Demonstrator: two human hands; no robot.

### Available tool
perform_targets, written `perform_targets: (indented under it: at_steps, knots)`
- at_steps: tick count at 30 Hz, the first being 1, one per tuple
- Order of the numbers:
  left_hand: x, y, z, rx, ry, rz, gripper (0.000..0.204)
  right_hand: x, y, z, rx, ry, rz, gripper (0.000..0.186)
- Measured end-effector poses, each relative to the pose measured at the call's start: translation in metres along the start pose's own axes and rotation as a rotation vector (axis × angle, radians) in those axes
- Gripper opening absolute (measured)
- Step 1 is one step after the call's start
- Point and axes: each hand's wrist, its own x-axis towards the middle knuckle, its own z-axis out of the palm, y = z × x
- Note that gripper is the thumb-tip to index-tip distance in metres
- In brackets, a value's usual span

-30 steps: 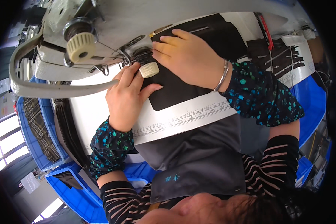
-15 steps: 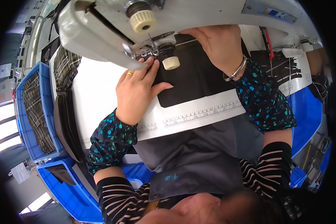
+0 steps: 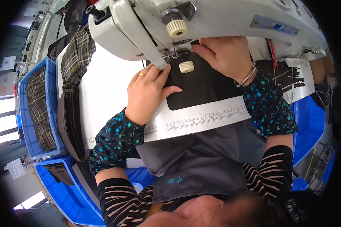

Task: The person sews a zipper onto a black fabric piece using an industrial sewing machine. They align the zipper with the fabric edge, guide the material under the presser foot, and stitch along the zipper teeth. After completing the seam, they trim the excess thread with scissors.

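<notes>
A flat piece of dark cloth (image 3: 193, 90) lies on the white sewing table, partly under the head of a sewing machine (image 3: 129, 34). Beside the presser foot (image 3: 173, 53), my left hand (image 3: 146, 92) rests with fingers stretched forward and thumb spread, at the cloth's left edge. To the right of the needle area, my right hand (image 3: 231, 56) has its thumb and forefinger close together at the far part of the cloth. The machine's arm hides its other fingers. Whatever lies right under the foot is covered.
A ruler strip (image 3: 201, 119) runs along the table's front. Plaid cloth (image 3: 77, 49) and stacked dark pieces (image 3: 70, 121) lie at the left edge. Blue bins (image 3: 55, 113) stand left and right. Red-handled scissors or a similar tool (image 3: 273, 55) lie right, near dark strips (image 3: 288, 73).
The whole view has shifted, so the machine appears farther right and lower. Both hands keep about the same places on the cloth. A metallic strip near the right thumb is now hidden.
</notes>
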Motion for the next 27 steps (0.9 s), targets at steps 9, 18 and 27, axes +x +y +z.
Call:
perform_targets:
  at_steps: [9, 18, 27]
  knots:
    - [-0.001, -0.004, 0.002, -0.008, 0.02, 0.015, 0.058, -0.008, -0.021, -0.027, -0.128, -0.133, -0.026, 0.032]
    - [-0.007, 0.001, 0.005, -0.124, 0.047, 0.105, 0.054, -0.105, 0.001, -0.127, -0.209, -0.093, 0.209, 0.009]
    - [-0.023, 0.0, 0.008, -0.173, -0.185, -0.037, 0.062, -0.144, 0.304, -0.183, -0.056, 0.548, 0.826, 0.051]
